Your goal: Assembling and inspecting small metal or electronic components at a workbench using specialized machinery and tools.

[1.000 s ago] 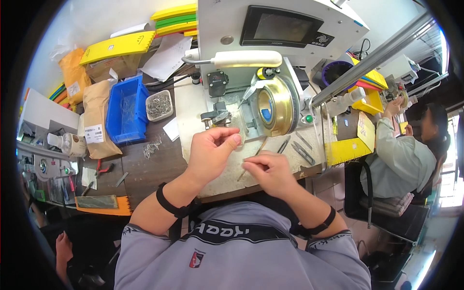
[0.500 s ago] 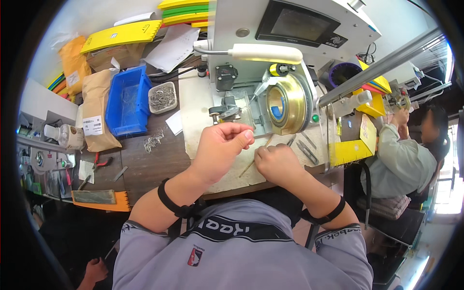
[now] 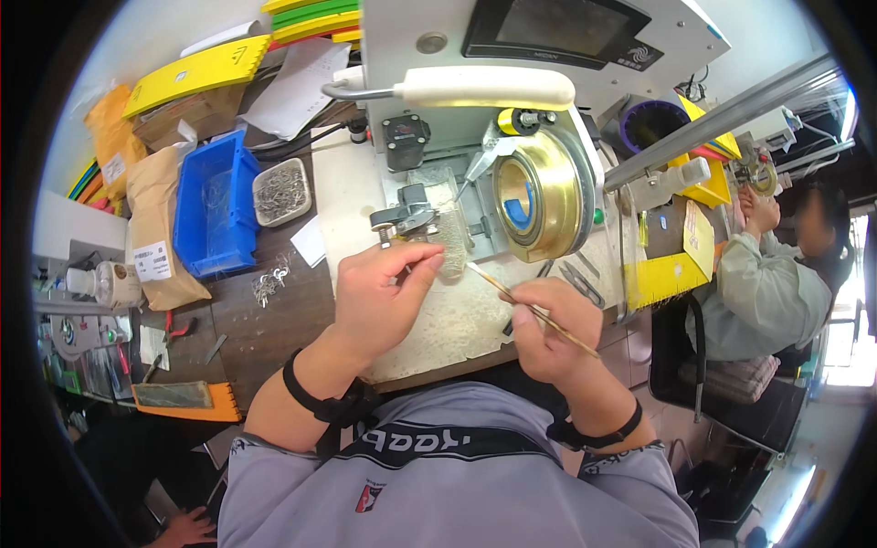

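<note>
My right hand [image 3: 557,329] is closed round a thin wooden brush [image 3: 573,339], whose pale tip points up and left toward the other hand. My left hand [image 3: 384,297] has thumb and forefinger pinched together, just in front of a small metal clamp [image 3: 413,212] on the bench machine. Whatever lies in that pinch is too small to make out. Behind the brush tip stands the machine's brass-coloured wheel [image 3: 559,196] with a blue piece [image 3: 520,212] inside its ring. A white handle-shaped bar [image 3: 489,87] crosses above both hands.
Tweezers [image 3: 581,285] lie on the pale mat [image 3: 411,352] beside my right hand. To the left are a blue bin [image 3: 194,208], a tray of small metal parts [image 3: 282,192], a loose pile of parts [image 3: 269,285] and red-handled pliers [image 3: 180,329]. Another person [image 3: 772,283] works at the right.
My right hand has picked the brush up off the mat and turned its tip toward the left hand. The left hand stays pinched, now nearer the clamp. The whole view has shifted slightly.
</note>
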Available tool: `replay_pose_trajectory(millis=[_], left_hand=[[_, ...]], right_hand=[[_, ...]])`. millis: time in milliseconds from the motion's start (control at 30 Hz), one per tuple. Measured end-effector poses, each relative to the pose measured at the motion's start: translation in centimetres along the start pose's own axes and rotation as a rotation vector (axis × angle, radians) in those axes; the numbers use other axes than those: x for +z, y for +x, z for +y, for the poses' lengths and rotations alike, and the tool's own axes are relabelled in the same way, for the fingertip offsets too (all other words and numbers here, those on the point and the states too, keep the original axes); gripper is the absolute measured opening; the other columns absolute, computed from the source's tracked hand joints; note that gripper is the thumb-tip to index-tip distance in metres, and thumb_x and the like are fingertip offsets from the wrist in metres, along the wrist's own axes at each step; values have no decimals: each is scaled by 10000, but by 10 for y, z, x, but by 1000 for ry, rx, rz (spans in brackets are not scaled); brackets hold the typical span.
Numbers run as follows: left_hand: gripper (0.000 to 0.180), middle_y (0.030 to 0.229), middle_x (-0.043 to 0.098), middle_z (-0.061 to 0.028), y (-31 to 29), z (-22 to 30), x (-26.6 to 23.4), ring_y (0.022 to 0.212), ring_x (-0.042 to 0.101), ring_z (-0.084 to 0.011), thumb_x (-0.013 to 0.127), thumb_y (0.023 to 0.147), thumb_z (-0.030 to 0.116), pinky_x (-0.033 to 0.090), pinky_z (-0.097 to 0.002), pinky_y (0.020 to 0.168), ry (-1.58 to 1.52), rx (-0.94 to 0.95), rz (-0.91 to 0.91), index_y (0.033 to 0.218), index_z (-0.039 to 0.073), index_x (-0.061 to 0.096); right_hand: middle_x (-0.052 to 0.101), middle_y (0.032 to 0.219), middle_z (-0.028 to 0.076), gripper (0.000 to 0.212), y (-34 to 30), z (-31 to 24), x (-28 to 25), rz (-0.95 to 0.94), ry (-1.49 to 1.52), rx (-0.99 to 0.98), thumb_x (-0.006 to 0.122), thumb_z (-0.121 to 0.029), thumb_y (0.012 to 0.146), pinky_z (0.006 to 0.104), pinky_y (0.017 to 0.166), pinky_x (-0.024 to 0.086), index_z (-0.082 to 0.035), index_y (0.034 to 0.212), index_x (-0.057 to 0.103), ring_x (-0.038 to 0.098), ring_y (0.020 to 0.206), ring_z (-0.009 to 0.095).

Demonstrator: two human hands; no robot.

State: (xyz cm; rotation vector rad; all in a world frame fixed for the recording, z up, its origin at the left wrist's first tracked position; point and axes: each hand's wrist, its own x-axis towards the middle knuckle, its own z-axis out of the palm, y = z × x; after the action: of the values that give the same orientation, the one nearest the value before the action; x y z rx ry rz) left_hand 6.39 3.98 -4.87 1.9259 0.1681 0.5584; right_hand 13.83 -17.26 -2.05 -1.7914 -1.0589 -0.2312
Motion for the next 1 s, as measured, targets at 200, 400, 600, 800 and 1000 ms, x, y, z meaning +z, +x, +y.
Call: replay_pose_trajectory(millis=[200,400,600,800,1000], left_hand=[[154,805,715,-105,5,-8,-5,653,654,-216,768,816,-14,506,-293,586,268,329,67,965,14,745],[240,792,686,-92,11,-17,-7,668,640,-248,773,729,-77,511,-332,573,444,541,66,945,12,716],[320,851,689,-111,11,-21,-10,683,649,-267,767,696,-103,518,-340,576,549,624,32,999,-20,705],[350,870,695,-124,9,-22,-12,694,656,-273,762,682,-114,525,-337,586,567,643,15,1019,-38,706],[297,792,647,-63,11,-27,-8,609,567,-206,726,675,-12,476,-293,532,572,690,83,972,-5,732]], right_hand=[[708,874,162,234,-1,18,32,49,-82,27,696,33,820,344,614,533,36,1054,691,682,698,284],[694,838,119,281,1,31,46,36,-192,1,709,28,816,339,575,507,25,1095,679,642,625,257],[646,763,90,257,6,43,57,28,-288,-15,712,17,820,329,554,496,14,1074,671,634,597,246],[640,754,103,206,-4,32,49,-6,-215,29,696,20,803,340,542,499,13,1007,662,630,594,262],[655,772,139,243,-12,21,29,-98,-147,-7,690,44,757,348,539,514,24,997,657,644,615,285]])
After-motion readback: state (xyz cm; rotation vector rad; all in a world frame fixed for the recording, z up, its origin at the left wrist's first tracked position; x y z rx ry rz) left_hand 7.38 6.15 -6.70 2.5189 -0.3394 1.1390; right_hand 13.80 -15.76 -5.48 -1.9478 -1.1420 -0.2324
